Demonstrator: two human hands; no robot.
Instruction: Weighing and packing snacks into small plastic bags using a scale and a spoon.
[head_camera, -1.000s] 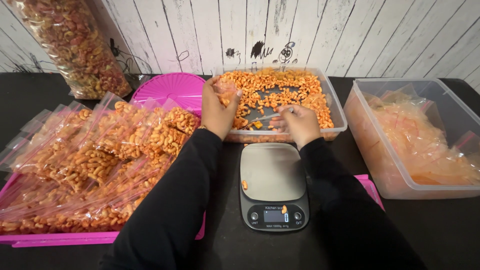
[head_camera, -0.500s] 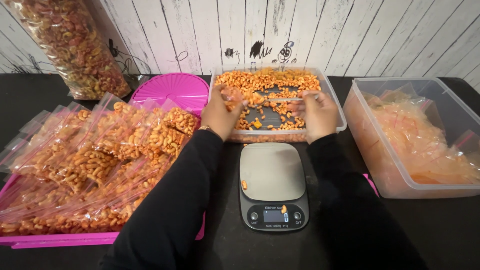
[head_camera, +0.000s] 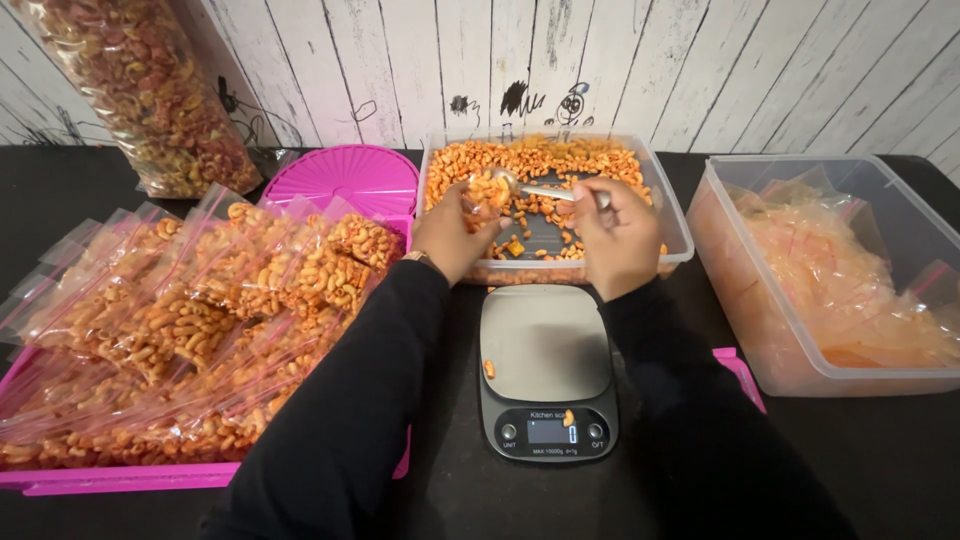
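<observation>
My left hand (head_camera: 455, 235) holds a small clear bag (head_camera: 487, 195) partly filled with orange macaroni snacks, over the near edge of a clear tub of the same snacks (head_camera: 640, 160). My right hand (head_camera: 615, 235) grips a metal spoon (head_camera: 540, 187) whose bowl rests at the bag's mouth with snacks on it. Both hands hover just beyond a grey kitchen scale (head_camera: 545, 370) that has a couple of stray snack pieces on it. Black sleeves cover both arms.
A pink tray (head_camera: 120, 478) at left carries several filled zip bags (head_camera: 200, 320). A pink round lid (head_camera: 345, 178) lies behind it, with a large bag of mixed snacks (head_camera: 150, 90) leaning on the wall. A clear bin of empty bags (head_camera: 830, 270) stands at right.
My right hand has swung from the tub's right side to the left with the spoon, bringing a scoop of snacks to the bag held by my left hand.
</observation>
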